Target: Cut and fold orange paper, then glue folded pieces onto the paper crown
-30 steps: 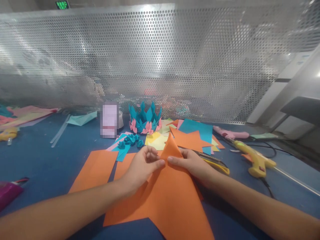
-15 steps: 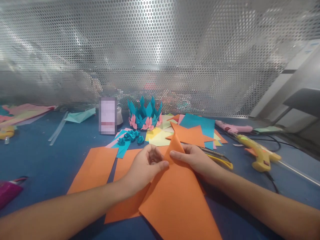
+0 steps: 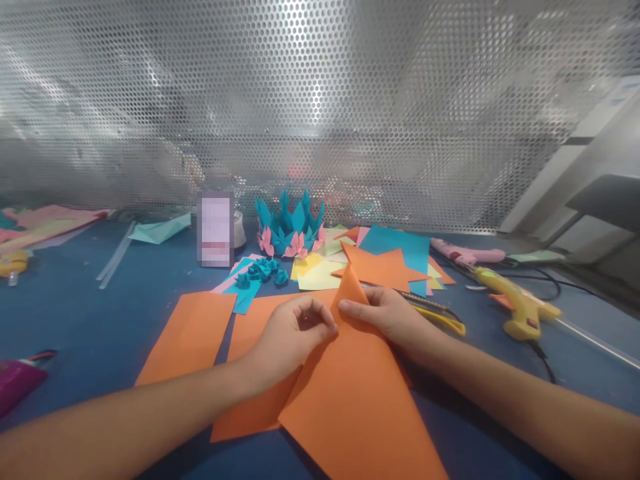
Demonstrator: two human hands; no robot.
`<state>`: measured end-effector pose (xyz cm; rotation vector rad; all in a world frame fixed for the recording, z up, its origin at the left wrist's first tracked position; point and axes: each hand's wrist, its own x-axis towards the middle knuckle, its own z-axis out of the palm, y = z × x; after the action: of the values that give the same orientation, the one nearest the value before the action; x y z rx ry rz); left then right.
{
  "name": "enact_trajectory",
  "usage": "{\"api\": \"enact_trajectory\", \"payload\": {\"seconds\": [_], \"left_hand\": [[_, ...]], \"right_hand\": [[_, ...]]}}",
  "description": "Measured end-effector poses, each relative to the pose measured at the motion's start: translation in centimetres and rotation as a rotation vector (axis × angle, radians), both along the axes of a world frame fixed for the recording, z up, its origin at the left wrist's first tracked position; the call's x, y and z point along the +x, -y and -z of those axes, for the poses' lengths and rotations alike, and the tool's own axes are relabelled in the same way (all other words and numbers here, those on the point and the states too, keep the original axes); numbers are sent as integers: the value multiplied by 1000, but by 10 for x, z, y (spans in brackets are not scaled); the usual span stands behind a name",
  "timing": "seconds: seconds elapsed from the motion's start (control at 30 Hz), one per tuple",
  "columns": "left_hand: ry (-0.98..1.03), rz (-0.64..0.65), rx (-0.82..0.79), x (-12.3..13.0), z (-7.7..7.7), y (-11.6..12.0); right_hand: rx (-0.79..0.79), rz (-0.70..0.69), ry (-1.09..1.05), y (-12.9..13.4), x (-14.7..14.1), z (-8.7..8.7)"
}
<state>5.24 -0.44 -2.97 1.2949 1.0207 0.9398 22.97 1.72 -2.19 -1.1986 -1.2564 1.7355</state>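
A large orange paper (image 3: 365,393) has its upper end folded to a point and lies slanted toward me. My right hand (image 3: 395,317) grips it near that point, thumb on the front face and fingers behind. At the paper's left edge, my left hand (image 3: 295,333) is closed, thumb and fingertips pinched together at the edge. Two more orange sheets rest on the table to the left, one the far-left sheet (image 3: 187,333), the other partly under my left forearm. An orange star-like paper shape (image 3: 383,267) lies just beyond my hands.
Behind stand a blue paper crown (image 3: 293,223) with pink flowers and a blurred upright phone (image 3: 215,230). Small blue folded pieces (image 3: 260,271) sit nearby. Right are a yellow cutter (image 3: 440,319), a yellow glue gun (image 3: 523,307) and a pink one (image 3: 467,253). A perforated metal panel (image 3: 315,100) rises behind.
My left thumb and fingers have come together into a pinch by the folded paper's left edge. My right hand keeps its grip, almost unmoved.
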Motion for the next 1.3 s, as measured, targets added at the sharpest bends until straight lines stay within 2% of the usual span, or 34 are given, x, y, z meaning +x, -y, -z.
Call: {"api": "enact_trajectory", "payload": {"seconds": [0.5, 0.77, 0.93, 1.17, 1.3], "left_hand": [[-91, 19, 109, -7, 6, -3], [-143, 37, 146, -8, 7, -3], [-171, 67, 161, -6, 7, -1], [-171, 145, 188, -8, 9, 0], [-182, 175, 211, -8, 8, -1]], "right_hand": [[52, 2, 30, 1, -2, 3], [2, 73, -125, 2, -2, 0], [17, 141, -192, 1, -3, 3], [76, 105, -152, 1, -5, 1], [100, 160, -123, 0, -4, 3]]}}
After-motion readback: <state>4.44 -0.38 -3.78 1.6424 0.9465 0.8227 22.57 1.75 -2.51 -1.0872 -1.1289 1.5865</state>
